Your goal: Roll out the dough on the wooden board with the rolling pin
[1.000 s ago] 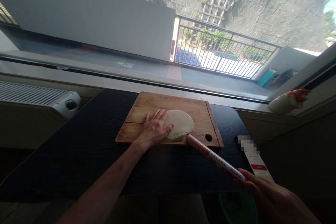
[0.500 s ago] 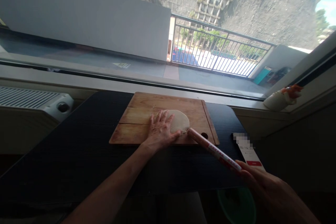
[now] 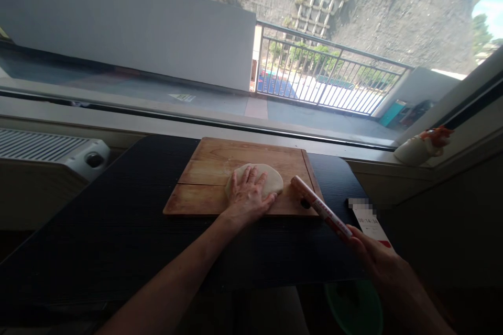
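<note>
Wooden board [image 3: 251,149] bears pale, flat, roundish dough [image 3: 274,180].

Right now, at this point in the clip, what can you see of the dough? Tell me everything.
The dough is a pale cream, flattened, roundish slab with a rounded edge; it looks smooth and soft. It lies flat on the wooden board, around its middle. The left grip, a bare hand, lies palm-down across it, fingers spread, hiding much of its surface. The printed rod to its right is apart from it.
</note>
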Demonstrator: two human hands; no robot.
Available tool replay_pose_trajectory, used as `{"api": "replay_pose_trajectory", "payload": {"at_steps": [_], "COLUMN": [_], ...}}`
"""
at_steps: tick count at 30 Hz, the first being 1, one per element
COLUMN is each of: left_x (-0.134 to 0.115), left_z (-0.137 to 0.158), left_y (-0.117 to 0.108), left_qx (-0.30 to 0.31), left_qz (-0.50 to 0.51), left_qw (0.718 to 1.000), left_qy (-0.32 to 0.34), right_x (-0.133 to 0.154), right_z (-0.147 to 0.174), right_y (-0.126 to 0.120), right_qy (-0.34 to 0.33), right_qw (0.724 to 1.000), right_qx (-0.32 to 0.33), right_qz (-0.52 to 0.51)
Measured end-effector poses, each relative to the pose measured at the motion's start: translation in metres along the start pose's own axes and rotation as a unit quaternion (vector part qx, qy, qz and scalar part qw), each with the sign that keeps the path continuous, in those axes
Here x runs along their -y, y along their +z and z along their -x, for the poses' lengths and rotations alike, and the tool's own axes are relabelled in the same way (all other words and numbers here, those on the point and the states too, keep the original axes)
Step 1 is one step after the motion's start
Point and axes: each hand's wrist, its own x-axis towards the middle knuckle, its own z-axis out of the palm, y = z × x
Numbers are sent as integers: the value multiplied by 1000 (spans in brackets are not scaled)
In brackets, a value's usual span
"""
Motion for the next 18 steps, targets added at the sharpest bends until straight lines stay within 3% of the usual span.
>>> {"api": "replay_pose_trajectory", "payload": {"at_steps": [3, 6, 11, 15, 18], "left_x": [-4, -5, -8, -9, -8], "left_z": [1, 2, 3, 3, 3], "left_y": [1, 1, 2, 3, 3], "left_qx": [-4, -19, -30, -35, -32], "left_qz": [-4, -13, -25, -35, -36], "left_qw": [1000, 1000, 999, 999, 999], "left_qy": [1, -4, -9, -12, -13], "right_x": [2, 3, 9, 12, 16], "right_z": [3, 9, 12, 3, -8], "right_y": [27, 43, 48, 47, 48], "right_qy": [-43, -45, -72, -56, -81], "right_qw": [998, 997, 992, 996, 994], "right_qx": [-9, -11, 31, 19, 28], "right_qz": [-47, -65, -97, -73, -74]}}
